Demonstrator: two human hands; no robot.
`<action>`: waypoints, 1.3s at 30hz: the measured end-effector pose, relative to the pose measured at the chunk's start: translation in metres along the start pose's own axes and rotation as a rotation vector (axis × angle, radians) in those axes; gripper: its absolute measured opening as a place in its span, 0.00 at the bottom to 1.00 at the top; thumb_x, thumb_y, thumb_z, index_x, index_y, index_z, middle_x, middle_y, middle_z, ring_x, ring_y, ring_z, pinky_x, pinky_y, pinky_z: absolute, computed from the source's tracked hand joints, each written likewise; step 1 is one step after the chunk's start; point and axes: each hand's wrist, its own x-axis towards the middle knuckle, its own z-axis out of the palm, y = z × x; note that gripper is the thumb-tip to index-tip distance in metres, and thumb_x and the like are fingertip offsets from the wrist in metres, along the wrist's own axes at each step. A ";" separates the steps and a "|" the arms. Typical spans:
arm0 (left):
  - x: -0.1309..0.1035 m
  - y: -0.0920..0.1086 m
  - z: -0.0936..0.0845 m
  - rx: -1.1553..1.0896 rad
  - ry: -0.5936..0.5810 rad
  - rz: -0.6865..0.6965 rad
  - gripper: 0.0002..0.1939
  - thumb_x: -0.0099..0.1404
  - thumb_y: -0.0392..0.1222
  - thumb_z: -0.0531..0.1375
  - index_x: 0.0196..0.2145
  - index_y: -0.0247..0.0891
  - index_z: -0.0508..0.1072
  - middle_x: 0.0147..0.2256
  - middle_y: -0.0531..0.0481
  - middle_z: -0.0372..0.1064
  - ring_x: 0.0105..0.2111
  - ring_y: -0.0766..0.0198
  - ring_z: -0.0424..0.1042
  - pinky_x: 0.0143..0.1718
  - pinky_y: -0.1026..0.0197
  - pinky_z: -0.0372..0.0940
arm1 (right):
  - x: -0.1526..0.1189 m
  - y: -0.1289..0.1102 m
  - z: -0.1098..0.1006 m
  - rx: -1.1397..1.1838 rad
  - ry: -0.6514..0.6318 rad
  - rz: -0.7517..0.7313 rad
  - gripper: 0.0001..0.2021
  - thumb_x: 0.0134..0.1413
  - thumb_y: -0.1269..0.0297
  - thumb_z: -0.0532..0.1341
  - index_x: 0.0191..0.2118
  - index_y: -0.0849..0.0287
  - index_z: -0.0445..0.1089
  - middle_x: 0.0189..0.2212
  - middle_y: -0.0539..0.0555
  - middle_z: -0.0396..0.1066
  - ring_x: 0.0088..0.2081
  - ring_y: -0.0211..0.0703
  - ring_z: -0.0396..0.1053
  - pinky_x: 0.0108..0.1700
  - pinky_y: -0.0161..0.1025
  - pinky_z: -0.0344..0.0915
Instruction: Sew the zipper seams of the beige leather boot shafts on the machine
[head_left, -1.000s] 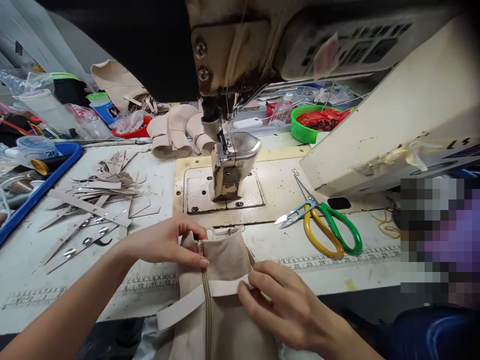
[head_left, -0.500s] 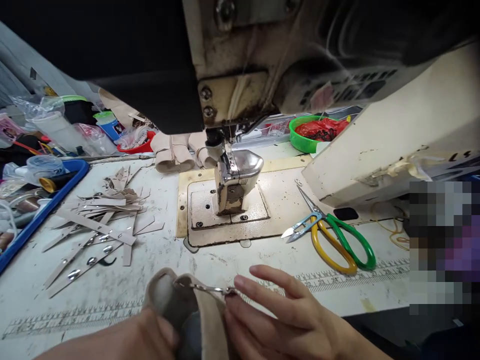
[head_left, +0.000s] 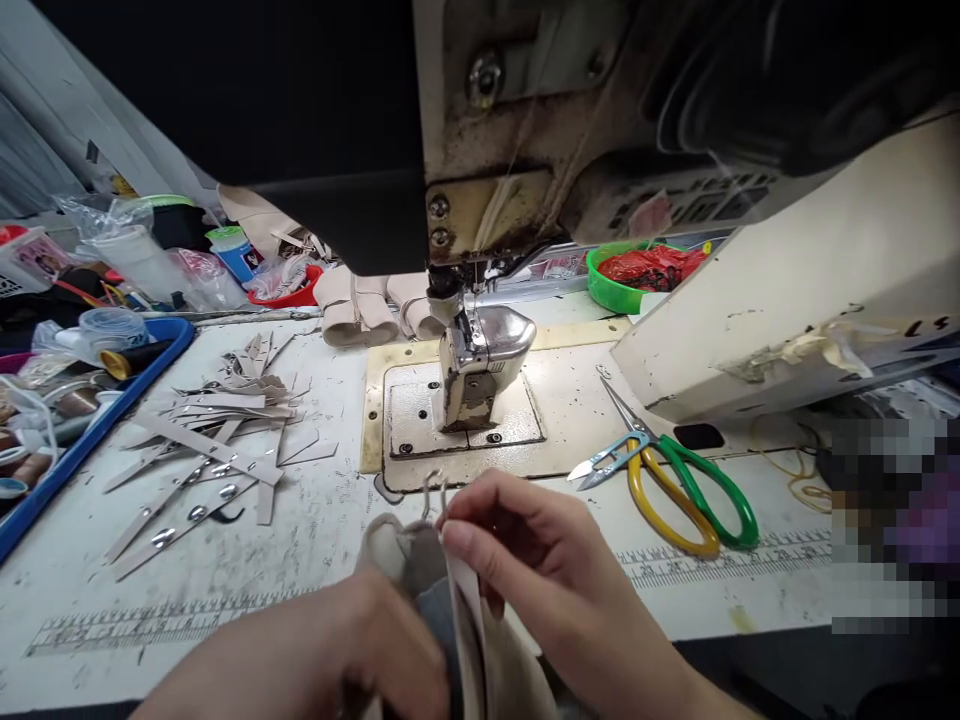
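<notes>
Low in front of me is a beige suede piece with grey lining [head_left: 517, 660], which looks like a shoe upper. My left hand [head_left: 322, 640] is closed on its left side, with most of the fingers hidden. My right hand [head_left: 547, 570] pinches the top of a narrow strap [head_left: 466, 610] on the piece between thumb and fingers. A thin bent metal part [head_left: 429, 490], perhaps a buckle, stands up just left of my right fingertips. Behind the hands rises the post-bed sewing machine's metal post [head_left: 487, 365], apart from the piece.
Loose beige straps with metal studs [head_left: 217, 440] are piled at left, by a blue tray [head_left: 161, 365] of thread spools. Thread snips [head_left: 611, 460] and green-and-yellow scissors [head_left: 675, 490] lie at right. Beige pieces [head_left: 356, 310] and a green basin [head_left: 611, 290] stand behind.
Both hands have moved right and up with the suede piece. My right hand's spread fingers have closed into a pinch on the strap, and the metal part now stands upright.
</notes>
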 end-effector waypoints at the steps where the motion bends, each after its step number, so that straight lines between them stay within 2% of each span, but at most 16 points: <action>1: 0.000 -0.003 -0.002 -0.005 0.072 -0.035 0.14 0.58 0.50 0.69 0.27 0.40 0.70 0.28 0.53 0.68 0.30 0.66 0.68 0.34 0.67 0.66 | 0.000 0.000 -0.005 0.096 0.045 0.022 0.08 0.61 0.59 0.65 0.34 0.58 0.73 0.25 0.47 0.69 0.24 0.31 0.65 0.24 0.27 0.64; 3: 0.000 -0.012 -0.010 -0.040 0.201 -0.178 0.17 0.60 0.52 0.68 0.28 0.38 0.68 0.26 0.55 0.62 0.27 0.68 0.62 0.28 0.68 0.60 | -0.003 0.006 -0.024 0.110 0.159 0.026 0.11 0.60 0.54 0.67 0.38 0.57 0.73 0.25 0.46 0.68 0.22 0.31 0.63 0.21 0.26 0.63; 5: 0.001 -0.024 -0.021 -0.085 0.236 -0.357 0.21 0.63 0.56 0.66 0.27 0.37 0.66 0.22 0.58 0.51 0.23 0.70 0.52 0.22 0.67 0.49 | -0.009 0.018 -0.047 -0.158 0.293 0.017 0.16 0.60 0.53 0.67 0.49 0.54 0.71 0.28 0.47 0.70 0.21 0.32 0.64 0.19 0.29 0.62; 6: 0.001 -0.030 -0.026 -0.105 0.237 -0.423 0.21 0.63 0.57 0.65 0.27 0.37 0.66 0.21 0.59 0.47 0.22 0.71 0.48 0.21 0.66 0.45 | -0.014 0.026 -0.057 -0.388 0.357 -0.006 0.22 0.61 0.54 0.66 0.57 0.53 0.67 0.30 0.48 0.71 0.21 0.34 0.64 0.19 0.31 0.63; 8: 0.003 -0.040 -0.035 -0.122 0.260 -0.489 0.21 0.62 0.57 0.67 0.28 0.37 0.68 0.22 0.59 0.47 0.23 0.71 0.48 0.22 0.66 0.44 | -0.022 0.037 -0.065 -0.843 0.445 -0.193 0.26 0.63 0.60 0.65 0.64 0.57 0.63 0.36 0.54 0.74 0.26 0.39 0.68 0.26 0.36 0.67; 10: 0.004 -0.045 -0.038 -0.129 0.271 -0.494 0.18 0.60 0.54 0.69 0.30 0.36 0.70 0.23 0.58 0.50 0.25 0.71 0.49 0.24 0.66 0.46 | -0.030 0.042 -0.058 -1.045 0.350 -0.479 0.19 0.64 0.69 0.63 0.60 0.61 0.68 0.40 0.59 0.75 0.36 0.44 0.71 0.38 0.40 0.71; 13: 0.007 -0.040 -0.039 -0.166 0.239 -0.473 0.16 0.60 0.52 0.68 0.31 0.36 0.72 0.23 0.58 0.52 0.24 0.71 0.50 0.24 0.66 0.46 | -0.035 0.042 -0.028 -0.975 -0.014 -0.756 0.14 0.67 0.76 0.56 0.53 0.63 0.74 0.44 0.59 0.77 0.49 0.47 0.70 0.54 0.44 0.68; 16: 0.009 -0.030 -0.040 -0.182 0.202 -0.425 0.15 0.61 0.49 0.69 0.29 0.36 0.72 0.22 0.58 0.53 0.23 0.71 0.50 0.23 0.66 0.46 | -0.034 0.045 -0.004 -0.996 -0.174 -0.838 0.18 0.72 0.74 0.49 0.54 0.64 0.75 0.47 0.56 0.79 0.49 0.47 0.71 0.58 0.47 0.64; 19: 0.010 -0.029 -0.042 -0.197 0.189 -0.375 0.14 0.61 0.47 0.69 0.29 0.35 0.72 0.23 0.58 0.55 0.23 0.72 0.52 0.23 0.67 0.48 | -0.032 0.049 0.002 -1.036 -0.202 -0.843 0.20 0.72 0.74 0.47 0.55 0.67 0.74 0.47 0.55 0.79 0.47 0.47 0.72 0.57 0.48 0.62; 21: 0.009 -0.033 -0.044 -0.223 0.178 -0.363 0.14 0.61 0.47 0.69 0.29 0.35 0.72 0.21 0.59 0.53 0.22 0.73 0.50 0.22 0.67 0.46 | -0.030 0.049 0.001 -1.009 -0.214 -0.836 0.18 0.71 0.74 0.50 0.54 0.66 0.75 0.45 0.55 0.80 0.46 0.47 0.72 0.56 0.49 0.62; 24: 0.008 -0.040 -0.045 -0.281 0.137 -0.364 0.13 0.61 0.47 0.69 0.31 0.35 0.73 0.18 0.61 0.50 0.20 0.74 0.47 0.20 0.68 0.43 | -0.020 0.041 0.001 -0.852 -0.143 -0.764 0.14 0.63 0.77 0.58 0.51 0.64 0.76 0.40 0.55 0.80 0.40 0.45 0.70 0.49 0.47 0.67; 27: 0.008 -0.043 -0.045 -0.317 0.124 -0.367 0.14 0.59 0.47 0.71 0.32 0.35 0.75 0.20 0.59 0.58 0.21 0.73 0.52 0.21 0.69 0.48 | 0.002 0.028 0.007 -0.720 -0.080 -0.640 0.16 0.61 0.76 0.63 0.54 0.62 0.73 0.42 0.56 0.76 0.43 0.44 0.68 0.46 0.43 0.70; 30: 0.006 -0.042 -0.048 -0.298 0.119 -0.366 0.13 0.58 0.48 0.71 0.35 0.35 0.78 0.24 0.56 0.66 0.25 0.71 0.59 0.25 0.69 0.55 | 0.025 0.022 0.015 -0.767 -0.206 -0.608 0.15 0.65 0.70 0.63 0.56 0.60 0.72 0.48 0.57 0.74 0.48 0.47 0.65 0.52 0.49 0.67; 33: 0.003 -0.041 -0.051 -0.246 0.103 -0.354 0.15 0.56 0.47 0.73 0.37 0.38 0.79 0.29 0.54 0.72 0.30 0.68 0.66 0.31 0.68 0.62 | 0.040 0.024 0.018 -0.837 -0.293 -0.613 0.12 0.67 0.67 0.61 0.54 0.59 0.74 0.46 0.56 0.75 0.45 0.49 0.63 0.50 0.51 0.65; 35: -0.001 -0.042 -0.054 -0.201 0.106 -0.334 0.14 0.57 0.48 0.73 0.38 0.39 0.80 0.30 0.56 0.72 0.31 0.68 0.67 0.33 0.69 0.62 | 0.044 0.026 0.018 -0.849 -0.302 -0.625 0.11 0.68 0.67 0.61 0.52 0.59 0.74 0.45 0.55 0.75 0.44 0.48 0.62 0.49 0.50 0.63; 39: -0.012 -0.047 -0.060 -0.151 0.131 -0.314 0.09 0.67 0.48 0.65 0.40 0.42 0.79 0.33 0.56 0.73 0.34 0.68 0.68 0.37 0.69 0.63 | 0.047 0.028 0.018 -0.843 -0.289 -0.691 0.13 0.68 0.74 0.58 0.52 0.59 0.76 0.44 0.53 0.76 0.43 0.46 0.61 0.48 0.47 0.61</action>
